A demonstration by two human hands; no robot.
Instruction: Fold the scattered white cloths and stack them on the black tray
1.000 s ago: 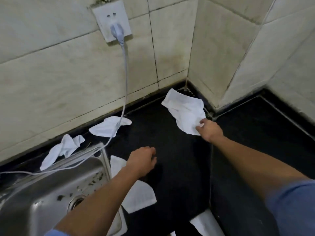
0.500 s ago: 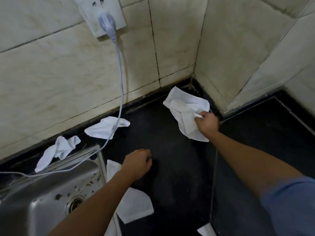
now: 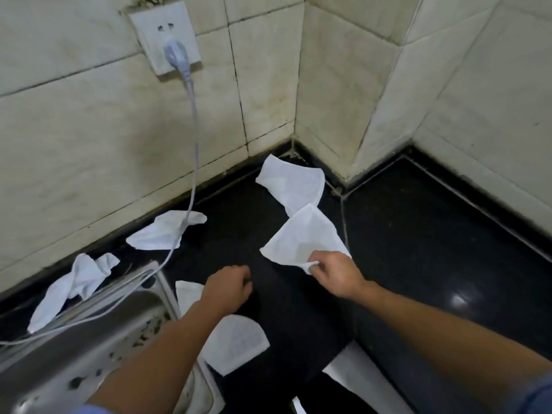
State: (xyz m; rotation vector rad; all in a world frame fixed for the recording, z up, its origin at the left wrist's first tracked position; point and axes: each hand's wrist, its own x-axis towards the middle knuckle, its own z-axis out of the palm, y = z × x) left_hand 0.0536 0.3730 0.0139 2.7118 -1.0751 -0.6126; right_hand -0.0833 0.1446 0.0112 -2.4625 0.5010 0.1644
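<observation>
My right hand (image 3: 336, 274) pinches the near corner of a white cloth (image 3: 301, 237) and holds it above the black counter (image 3: 418, 234). Another white cloth (image 3: 291, 183) lies behind it in the wall corner. My left hand (image 3: 228, 289) hovers over the counter with fingers curled, holding nothing. Under my left forearm lies a flat white cloth (image 3: 236, 343). Two crumpled cloths lie along the wall at left, one (image 3: 164, 231) under the cable, the other (image 3: 73, 286) by the sink. No black tray is in view.
A steel sink (image 3: 74, 354) fills the lower left. A white cable (image 3: 194, 144) runs from the wall socket (image 3: 165, 37) down across the sink edge. Tiled walls close the back and right. A white sheet (image 3: 358, 380) lies at the bottom edge.
My right hand has pulled one cloth out of the corner toward me, leaving a second cloth there. My left hand has stayed about where it was.
</observation>
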